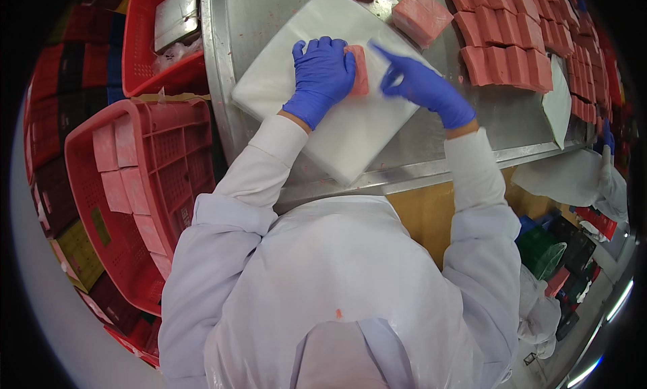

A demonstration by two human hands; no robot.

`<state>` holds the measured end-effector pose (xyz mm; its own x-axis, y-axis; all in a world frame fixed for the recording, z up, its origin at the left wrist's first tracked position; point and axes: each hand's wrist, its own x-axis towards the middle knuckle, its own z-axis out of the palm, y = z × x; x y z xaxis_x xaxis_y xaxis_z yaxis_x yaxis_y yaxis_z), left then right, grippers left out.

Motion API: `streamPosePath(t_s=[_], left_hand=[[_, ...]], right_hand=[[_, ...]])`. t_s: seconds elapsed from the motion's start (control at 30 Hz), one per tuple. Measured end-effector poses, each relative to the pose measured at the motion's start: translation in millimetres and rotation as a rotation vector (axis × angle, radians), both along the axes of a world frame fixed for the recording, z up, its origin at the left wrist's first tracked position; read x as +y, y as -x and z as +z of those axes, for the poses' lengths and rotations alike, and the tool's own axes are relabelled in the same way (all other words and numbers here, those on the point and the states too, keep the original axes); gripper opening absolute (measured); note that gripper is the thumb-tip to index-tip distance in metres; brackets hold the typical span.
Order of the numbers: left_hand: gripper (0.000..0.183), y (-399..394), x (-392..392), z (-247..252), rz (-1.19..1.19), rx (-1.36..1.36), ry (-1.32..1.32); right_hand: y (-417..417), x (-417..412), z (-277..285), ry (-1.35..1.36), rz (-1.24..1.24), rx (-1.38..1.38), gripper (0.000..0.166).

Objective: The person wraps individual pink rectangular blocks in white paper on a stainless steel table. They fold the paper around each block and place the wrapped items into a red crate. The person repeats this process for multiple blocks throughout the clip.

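A stack of clear plastic sheets (343,136) lies askew on a stainless-steel table (252,15). On the sheets rests a pink block (360,70), which looks like pressed meat. My left hand (321,73), in a blue glove, grips this block from the left and covers part of it. To the block's right, my right hand (417,83) is blurred by motion over the sheets, also gloved in blue. Its index finger is stretched out, a gap shows between its fingers, and I see nothing held. A plastic-wrapped pink block (422,17) sits just beyond the sheets.
Rows of pink blocks (505,45) cover the table's right side. At left, a red crate (182,131) holds several pale pink blocks (121,161); behind it, another red crate (139,40) contains a metal box (176,19). A co-worker's sleeve (606,176) shows at far right.
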<state>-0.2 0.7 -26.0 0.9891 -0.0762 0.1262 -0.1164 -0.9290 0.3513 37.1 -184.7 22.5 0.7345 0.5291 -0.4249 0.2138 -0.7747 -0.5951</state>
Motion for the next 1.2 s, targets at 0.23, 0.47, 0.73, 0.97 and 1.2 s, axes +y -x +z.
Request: streamPosePath(t_s=[0.23,0.47,0.73,0.97,1.2], left_hand=[[0.035,-9,-28,-14,0.126,-0.153,-0.015],[0.072,5,50,8,-0.084,0.119,0.316],[0.027,36,59,4,0.442,0.312,0.854],[0.058,69,12,1,0.236,-0.005,-0.012],[0.046,89,96,19,0.175,0.023,-0.345]], right_hand=[[37,26,-51,-0.202,-0.950,-0.366,0.080],[58,71,-48,0.052,-0.260,-0.928,0.074],[58,96,-58,0.048,-0.193,-0.968,0.050],[27,75,-27,-0.424,-0.633,-0.386,0.081],[42,98,-52,-0.044,-0.274,-0.767,0.084]])
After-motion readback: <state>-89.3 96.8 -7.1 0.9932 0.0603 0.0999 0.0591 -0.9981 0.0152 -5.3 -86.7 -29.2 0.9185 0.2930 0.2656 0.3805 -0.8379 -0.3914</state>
